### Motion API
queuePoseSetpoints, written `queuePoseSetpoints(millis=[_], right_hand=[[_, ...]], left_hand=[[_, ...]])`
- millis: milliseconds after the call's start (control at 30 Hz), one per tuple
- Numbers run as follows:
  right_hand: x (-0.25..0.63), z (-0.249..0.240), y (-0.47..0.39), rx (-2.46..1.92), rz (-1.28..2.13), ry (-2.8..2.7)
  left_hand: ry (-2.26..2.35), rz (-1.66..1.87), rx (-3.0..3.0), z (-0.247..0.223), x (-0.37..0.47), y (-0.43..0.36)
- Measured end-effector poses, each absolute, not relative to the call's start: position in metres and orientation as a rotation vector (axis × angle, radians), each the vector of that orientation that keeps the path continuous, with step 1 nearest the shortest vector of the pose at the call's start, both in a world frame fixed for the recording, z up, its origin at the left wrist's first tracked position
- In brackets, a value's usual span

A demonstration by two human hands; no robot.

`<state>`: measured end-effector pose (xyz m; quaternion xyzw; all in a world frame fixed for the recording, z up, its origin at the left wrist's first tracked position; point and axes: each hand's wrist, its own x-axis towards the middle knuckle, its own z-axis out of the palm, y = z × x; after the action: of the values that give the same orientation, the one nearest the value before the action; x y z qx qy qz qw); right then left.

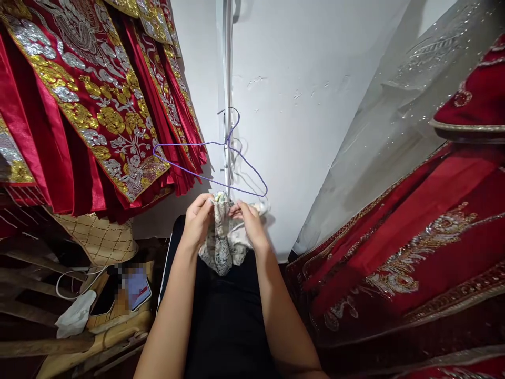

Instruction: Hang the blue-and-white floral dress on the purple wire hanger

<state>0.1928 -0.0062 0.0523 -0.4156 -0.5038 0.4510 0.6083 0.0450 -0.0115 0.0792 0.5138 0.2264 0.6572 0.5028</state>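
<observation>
By left grip (196, 218), patterned cloth (222, 248) is pinched at its upper edge | between and below both grips, folds are bunched, best eased by light, even tension | at right grip (248, 217), fingers are curled beside cloth; pinch cannot be told

This looks like a formal-dress shop or its storeroom: a red skirt (130, 105) embroidered in gold and silver fills the upper left of the frame, glittering pale fabric (394, 89) the upper right, a beaded red gown (414, 247) the lower right; a purple hanger (181, 144) hangs near centre.
</observation>
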Motion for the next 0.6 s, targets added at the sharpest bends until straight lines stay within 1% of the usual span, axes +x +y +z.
queuePoseSetpoints(millis=[67, 100, 267, 333, 467, 533, 600], right_hand=[[0.191, 0.050, -0.007, -0.935, 1.300, -1.221], [0.190, 0.049, -0.008, -0.915, 1.376, -1.224], [0.188, 0.061, -0.016, -0.801, 1.388, -1.077], [0.191, 0.071, -0.020, -0.780, 1.439, -1.022], [0.193, 0.089, -0.031, -0.707, 1.567, -1.015], [0.192, 0.093, -0.037, -0.672, 1.649, -0.993], [0.193, 0.094, -0.043, -0.689, 1.690, -0.986]], left_hand=[[0.543, 1.542, 1.323, 0.083, 0.052, -0.021], [0.544, 1.505, 1.391, 0.085, 0.055, -0.027], [0.509, 1.212, 1.798, 0.107, 0.052, -0.053], [0.515, 1.245, 1.866, 0.117, 0.047, -0.054], [0.566, 1.548, 1.843, 0.129, 0.045, -0.030], [0.636, 1.533, 1.887, 0.126, 0.050, -0.014], [0.784, 1.438, 1.966, 0.118, 0.056, -0.003]])
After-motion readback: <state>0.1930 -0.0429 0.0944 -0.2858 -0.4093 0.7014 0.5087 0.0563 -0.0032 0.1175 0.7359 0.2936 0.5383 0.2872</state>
